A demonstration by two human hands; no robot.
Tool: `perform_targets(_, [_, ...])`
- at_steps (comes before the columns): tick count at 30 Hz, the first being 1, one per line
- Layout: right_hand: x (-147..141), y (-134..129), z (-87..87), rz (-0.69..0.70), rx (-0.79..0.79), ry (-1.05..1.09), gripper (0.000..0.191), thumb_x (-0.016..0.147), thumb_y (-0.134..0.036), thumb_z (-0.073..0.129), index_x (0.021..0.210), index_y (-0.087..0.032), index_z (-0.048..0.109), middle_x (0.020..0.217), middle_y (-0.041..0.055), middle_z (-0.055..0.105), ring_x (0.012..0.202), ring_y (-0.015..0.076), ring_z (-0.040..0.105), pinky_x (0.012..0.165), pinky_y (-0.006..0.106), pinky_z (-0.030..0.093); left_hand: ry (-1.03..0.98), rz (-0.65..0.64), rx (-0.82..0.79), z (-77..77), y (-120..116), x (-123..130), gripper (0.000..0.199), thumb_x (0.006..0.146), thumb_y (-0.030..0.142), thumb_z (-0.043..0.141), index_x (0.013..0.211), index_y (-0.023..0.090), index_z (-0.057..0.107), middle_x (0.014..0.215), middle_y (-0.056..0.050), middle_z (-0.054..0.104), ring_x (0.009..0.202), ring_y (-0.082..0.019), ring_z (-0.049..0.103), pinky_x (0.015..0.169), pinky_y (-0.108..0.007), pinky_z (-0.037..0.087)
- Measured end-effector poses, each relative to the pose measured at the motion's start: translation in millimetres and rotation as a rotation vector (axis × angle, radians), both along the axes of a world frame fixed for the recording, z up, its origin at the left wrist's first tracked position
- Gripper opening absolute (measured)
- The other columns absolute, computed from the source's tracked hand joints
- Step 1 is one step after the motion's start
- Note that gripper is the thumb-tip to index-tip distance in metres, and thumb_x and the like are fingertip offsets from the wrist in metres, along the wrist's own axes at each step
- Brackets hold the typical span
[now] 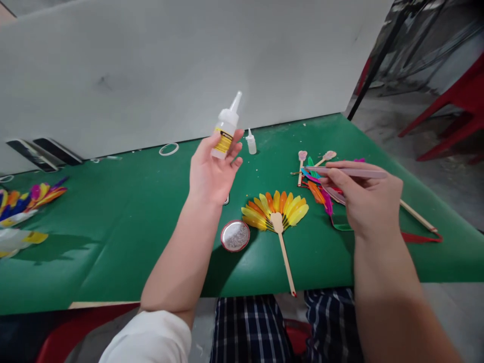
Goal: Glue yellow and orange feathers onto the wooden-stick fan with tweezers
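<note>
My left hand (212, 174) is closed round a small glue bottle (226, 132) with a yellow label, raised above the table with its white nozzle pointing up. In my right hand (372, 201) is a pair of pinkish tweezers (351, 172), their tips pointing left over a pile of coloured feathers (321, 194). Between my arms lies a fan of yellow and orange feathers (282, 204) spread around a wooden stick (285, 257). Left of it is a round red-rimmed lid (235, 236). A second small white bottle (251, 142) stands behind my left hand.
The green table (143, 227) meets a grey panel (151, 70) at the back. More coloured feathers (34, 199) and yellow-labelled packs (22, 241) lie at the far left. Wooden sticks (302, 164) lie by the pile. A clear ring (169, 149) and a red chair (454, 108) are also in view.
</note>
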State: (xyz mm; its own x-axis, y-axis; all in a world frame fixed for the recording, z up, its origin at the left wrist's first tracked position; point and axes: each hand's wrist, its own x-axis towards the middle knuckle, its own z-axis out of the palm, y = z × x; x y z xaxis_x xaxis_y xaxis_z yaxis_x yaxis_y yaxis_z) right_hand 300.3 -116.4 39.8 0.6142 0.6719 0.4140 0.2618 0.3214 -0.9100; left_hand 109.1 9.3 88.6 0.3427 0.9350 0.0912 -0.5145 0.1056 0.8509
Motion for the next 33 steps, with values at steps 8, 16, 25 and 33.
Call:
perform_targets(8, [28,-2,-13.0,0.080,-0.365,-0.504,0.012,0.077,-0.028,0.063,0.076,-0.023,0.074,0.084,0.0011,0.074,0.079,0.0205,0.068,0.070,0.033,0.056,0.321,-0.079,-0.041,-72.2,25,17,0.027,0.080,0.034,0.055,0.102,0.019,0.060,0.109,-0.004,0.063,0.089,-0.012,0.057,0.068,-0.022,0.042])
perform_targets(16, [33,3,-26.0,0.268,-0.593,-0.662,0.015,0.079,-0.025,0.059,0.076,-0.023,0.073,0.089,-0.0018,0.074,0.082,0.0192,0.068,0.071,0.030,0.051,0.672,0.207,0.208,-112.0,47,14,0.033,0.072,0.015,0.060,0.103,0.016,0.051,0.108,-0.006,0.059,0.090,-0.013,0.056,0.078,-0.026,0.044])
perform_targets(25, [32,5,-27.2,0.341,-0.637,-0.740,0.018,0.081,-0.024,0.056,0.074,-0.023,0.072,0.090,-0.0033,0.074,0.080,0.0171,0.068,0.072,0.029,0.050,0.763,0.168,0.245,-128.1,51,14,0.069,0.065,0.005,0.063,0.124,0.025,0.035,0.105,-0.005,0.050,0.077,-0.012,0.059,0.077,-0.034,0.050])
perform_targets(33, [31,6,-31.2,0.381,-0.672,-0.782,0.019,0.080,-0.021,0.055,0.072,-0.024,0.071,0.091,-0.0029,0.073,0.085,0.0193,0.067,0.077,0.033,0.051,0.868,0.094,0.360,-132.5,53,6,0.089,0.060,0.006,0.067,0.136,0.028,0.027,0.100,-0.005,0.050,0.079,-0.016,0.061,0.081,-0.039,0.048])
